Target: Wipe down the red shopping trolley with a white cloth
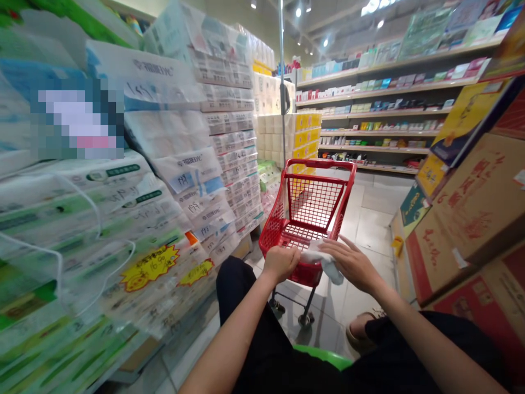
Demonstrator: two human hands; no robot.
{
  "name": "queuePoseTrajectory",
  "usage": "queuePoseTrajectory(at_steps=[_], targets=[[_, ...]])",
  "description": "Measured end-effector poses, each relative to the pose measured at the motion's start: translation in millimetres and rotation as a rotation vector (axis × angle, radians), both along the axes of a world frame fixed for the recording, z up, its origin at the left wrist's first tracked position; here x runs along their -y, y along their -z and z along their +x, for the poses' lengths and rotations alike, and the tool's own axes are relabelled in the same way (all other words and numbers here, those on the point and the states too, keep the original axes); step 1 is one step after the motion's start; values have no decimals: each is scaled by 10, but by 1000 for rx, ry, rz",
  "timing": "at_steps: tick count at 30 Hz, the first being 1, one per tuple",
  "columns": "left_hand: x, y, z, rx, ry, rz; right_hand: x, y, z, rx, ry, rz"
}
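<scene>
A red shopping cart [315, 197] stands right in front of me, its grid basket showing no goods inside. My left hand [283, 260] is closed around the near rim of the basket. Just to its right, a crumpled white cloth [332, 271] lies over the same rim and hangs down a little. My right hand [350, 264] presses on this cloth from above, fingers stretched forward with the cloth under the palm. The part of the rim under the hands and cloth is hidden.
Tall stacks of packaged tissue paper [229, 109] rise on the left, with yellow price signs [150, 267]. Cardboard cartons [471, 208] are piled on the right. Shelves of boxed goods [377, 85] line the back. A green seat edge [324, 357] shows between my legs.
</scene>
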State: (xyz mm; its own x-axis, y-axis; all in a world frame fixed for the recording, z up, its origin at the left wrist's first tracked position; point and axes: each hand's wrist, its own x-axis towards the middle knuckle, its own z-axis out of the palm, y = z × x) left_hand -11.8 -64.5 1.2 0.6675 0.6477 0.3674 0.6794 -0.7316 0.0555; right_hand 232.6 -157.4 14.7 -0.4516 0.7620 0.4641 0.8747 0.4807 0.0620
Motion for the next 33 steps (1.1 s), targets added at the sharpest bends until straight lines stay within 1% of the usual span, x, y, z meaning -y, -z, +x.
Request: queuePoseTrajectory(at_steps=[5,8,10,12,14,16,18,20,22,23,26,28,30,33], targets=[[6,18,68,-12,23,36,-355,12,371,-89,207,48],[4,41,121,7,28,36,-438,67,428,-123,285,74],[1,59,148,26,21,33,-374,119,325,-138,292,103],[-2,75,163,41,20,33,-220,184,118,-154,271,136],[0,84,165,48,23,40,-18,253,-135,-165,220,149],[6,87,156,47,23,53,172,307,-348,-171,150,129],[18,87,146,40,22,69,291,327,-441,-181,94,107],[38,89,144,37,29,83,310,305,-385,-169,28,91],[63,95,154,43,49,92,234,251,-206,-137,-18,81],[77,99,165,48,59,96,171,220,-91,-122,-11,77],[122,101,203,65,74,102,-52,151,251,-113,123,86],[150,92,219,76,107,101,-172,140,396,-123,216,91],[170,81,213,85,166,96,-226,155,432,-153,269,94],[169,78,167,92,217,87,-144,205,277,-207,286,99]])
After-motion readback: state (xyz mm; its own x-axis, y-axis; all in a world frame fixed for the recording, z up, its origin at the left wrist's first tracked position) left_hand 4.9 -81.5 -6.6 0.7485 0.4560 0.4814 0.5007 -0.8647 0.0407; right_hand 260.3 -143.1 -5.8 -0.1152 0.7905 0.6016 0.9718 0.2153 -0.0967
